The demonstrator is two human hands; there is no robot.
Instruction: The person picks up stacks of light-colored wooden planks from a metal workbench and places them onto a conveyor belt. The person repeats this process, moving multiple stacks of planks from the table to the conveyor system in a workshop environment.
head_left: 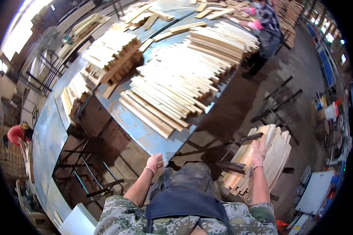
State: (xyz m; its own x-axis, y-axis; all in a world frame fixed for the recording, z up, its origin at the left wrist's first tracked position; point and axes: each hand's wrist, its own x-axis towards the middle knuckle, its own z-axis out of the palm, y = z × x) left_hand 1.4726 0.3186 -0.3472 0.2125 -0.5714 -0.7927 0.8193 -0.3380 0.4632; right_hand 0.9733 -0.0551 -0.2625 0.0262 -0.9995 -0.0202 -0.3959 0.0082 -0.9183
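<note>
My left hand (154, 163), in a pale glove, is closed beside the near corner of the blue table (166, 148). Whether anything is inside its fingers is hidden. On my right, my gloved right hand (259, 152) lies with its fingers stretched over the top of a stack of wooden boards (276, 150). That stack rests on a dark metal rack (232, 167), beside my apron (186, 201). A long row of pale wooden strips (172, 84) covers much of the tabletop ahead of me.
Another stack of strips (113, 53) stands farther left on the table. At the far end, a person (264, 25) in pink gloves handles wood. A person in red (19, 134) bends at far left. A metal stand (276, 103) is on the right floor.
</note>
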